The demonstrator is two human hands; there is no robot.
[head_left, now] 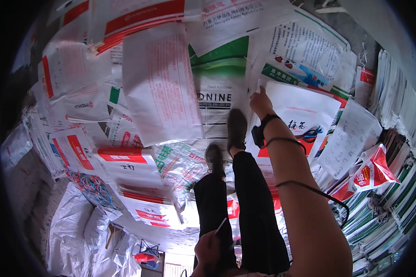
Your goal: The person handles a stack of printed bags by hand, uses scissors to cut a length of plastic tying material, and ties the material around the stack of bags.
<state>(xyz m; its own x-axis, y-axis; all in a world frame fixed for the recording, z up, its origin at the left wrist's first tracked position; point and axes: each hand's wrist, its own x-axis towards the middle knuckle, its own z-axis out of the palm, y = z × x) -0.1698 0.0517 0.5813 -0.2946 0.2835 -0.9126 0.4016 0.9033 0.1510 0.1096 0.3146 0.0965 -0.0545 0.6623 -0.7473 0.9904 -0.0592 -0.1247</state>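
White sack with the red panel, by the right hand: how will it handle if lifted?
Likely floppy: the white sack lies flat, like an unfilled bag. Probably light for its area, since no bulge of contents shows. Possibly slippery: its printed face looks smooth.

Our bare right forearm (295,180) stretches forward and slightly inward, its elbow (338,249) out to the side. Beyond the wrist (266,112), our right grip (260,101) points away from us, index finger (262,90) extended, thumb (253,96) set apart. Our left grip (208,251) sits low beside our left leg (211,198), dimly lit, fingers curled in, palm hidden.
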